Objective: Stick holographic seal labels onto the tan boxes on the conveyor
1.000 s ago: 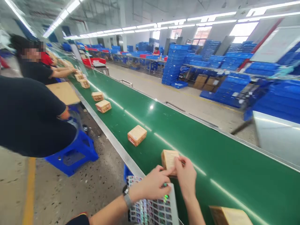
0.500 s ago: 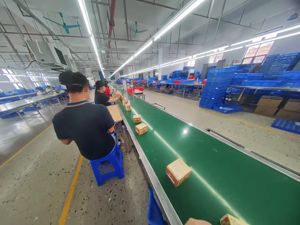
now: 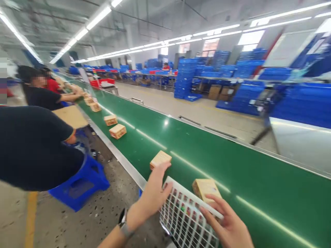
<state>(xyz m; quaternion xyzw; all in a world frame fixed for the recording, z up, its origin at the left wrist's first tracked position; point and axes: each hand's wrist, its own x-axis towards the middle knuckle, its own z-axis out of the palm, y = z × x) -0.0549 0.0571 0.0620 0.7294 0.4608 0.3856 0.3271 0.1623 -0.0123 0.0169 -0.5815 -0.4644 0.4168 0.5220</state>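
Observation:
A white lattice basket (image 3: 186,218) with small red and dark items inside stands at the bottom, beside the green conveyor belt. My left hand (image 3: 155,187), with a watch at its wrist, is over the basket's left corner, fingers apart, fingertips by a small carton (image 3: 159,160) on the belt. Over the right end of the basket's rim is my right hand (image 3: 227,220), fingers spread, its fingertips at the near side of another carton (image 3: 205,188). Whether either hand touches its carton is hard to tell.
Further up the belt (image 3: 144,124) lie more cartons (image 3: 117,131). At the left a person in a dark shirt (image 3: 33,148) sits on a blue stool (image 3: 80,186), close to the belt. Another person (image 3: 42,89) reaches over the belt beyond. A metal rail (image 3: 116,155) edges it.
The view has swung right and down. Both hands and the white basket have come into view, and the nearer cartons now lie by my fingers.

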